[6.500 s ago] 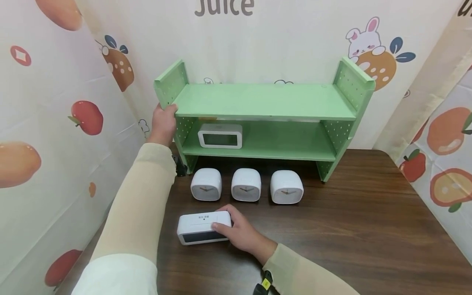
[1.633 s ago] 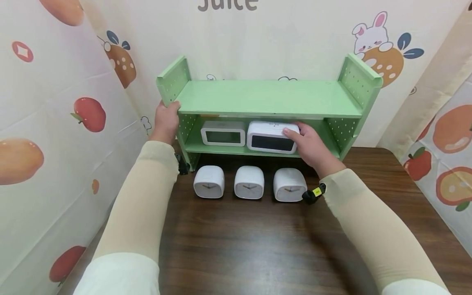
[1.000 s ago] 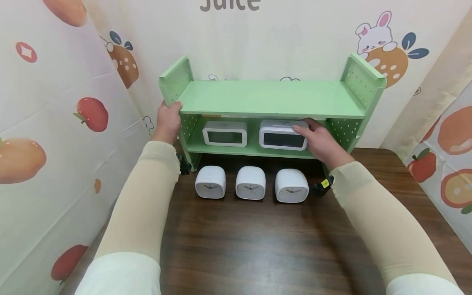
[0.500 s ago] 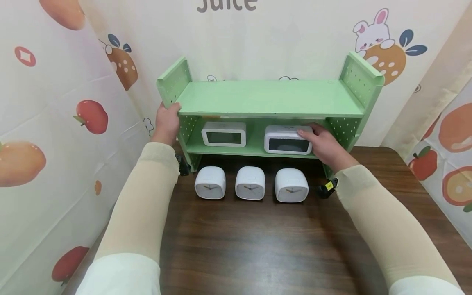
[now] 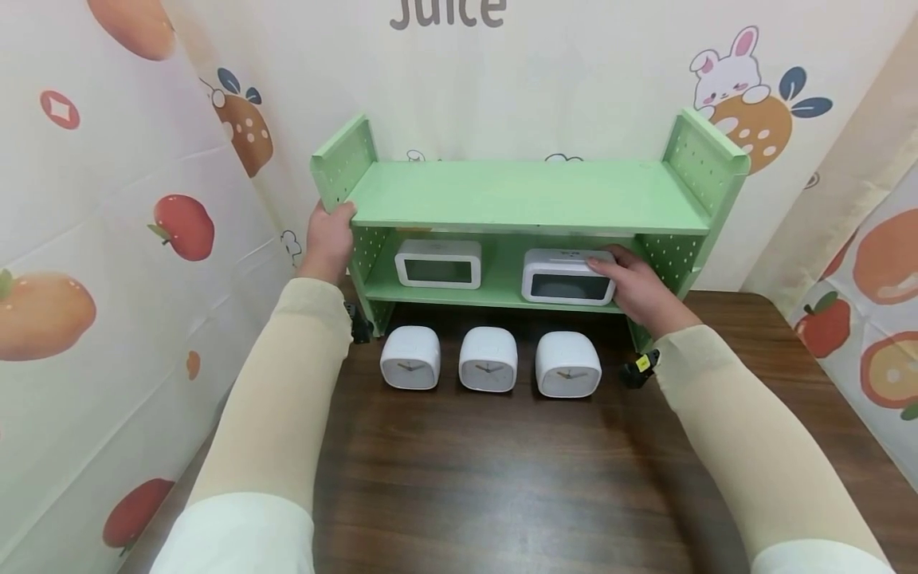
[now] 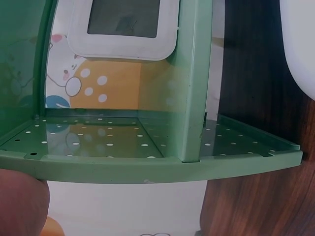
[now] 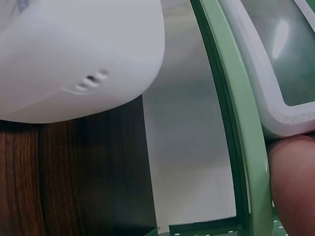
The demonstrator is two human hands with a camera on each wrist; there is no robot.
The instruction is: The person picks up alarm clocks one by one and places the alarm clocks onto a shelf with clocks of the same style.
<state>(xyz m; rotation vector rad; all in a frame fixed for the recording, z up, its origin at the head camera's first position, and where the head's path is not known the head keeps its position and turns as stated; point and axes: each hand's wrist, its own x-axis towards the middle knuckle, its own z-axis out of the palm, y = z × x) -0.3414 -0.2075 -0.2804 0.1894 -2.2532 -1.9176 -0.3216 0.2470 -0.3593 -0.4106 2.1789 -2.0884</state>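
At the left end of a green two-tier shelf rack [image 5: 531, 191], my left hand [image 5: 329, 241] grips the side panel, thumb over its front edge. My right hand [image 5: 641, 287] holds a white digital clock [image 5: 569, 288] by its right end, thumb on top and fingers behind, mostly hidden. That clock is at the lower tier's right half, its dark screen facing me. A matching digital clock [image 5: 438, 264] stands on the same tier to the left. In the right wrist view, the held clock's frame [image 7: 266, 105] meets my hand [image 7: 295, 182] just above the shelf edge.
Three small white analog clocks, left [image 5: 411, 357], middle [image 5: 488, 359] and right [image 5: 568, 364], stand in a row on the dark wooden table [image 5: 488, 478] before the rack. Fruit-printed curtains [image 5: 574, 80] hang behind and at both sides.
My right hand has carried the digital clock from the table up to the lower tier, then moved it rightward, away from the other digital clock. My left hand keeps its hold on the rack.
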